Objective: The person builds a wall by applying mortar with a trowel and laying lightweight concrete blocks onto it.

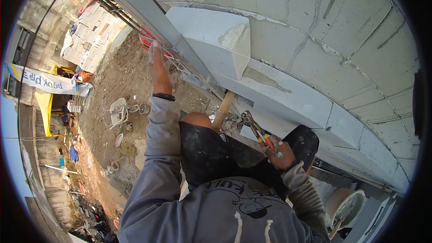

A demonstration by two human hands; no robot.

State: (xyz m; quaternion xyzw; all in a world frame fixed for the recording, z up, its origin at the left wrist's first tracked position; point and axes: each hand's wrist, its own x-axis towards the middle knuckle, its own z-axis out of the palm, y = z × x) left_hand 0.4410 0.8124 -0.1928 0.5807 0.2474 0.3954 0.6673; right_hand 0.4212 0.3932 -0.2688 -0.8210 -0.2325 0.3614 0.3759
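Head view: my right hand (280, 153) wraps pliers (255, 128); hard, bit heavy, best held by red handles; left hand (155, 58) near wire (180, 66), grip unclear.

— Left hand (155, 60) is stretched far out, fingertips at a red piece (145, 41) by the steel rail (135, 4); whether it grips is hard to tell.
— Right hand (280, 154) clutches pliers (257, 129), just beside the block wall (315, 40).
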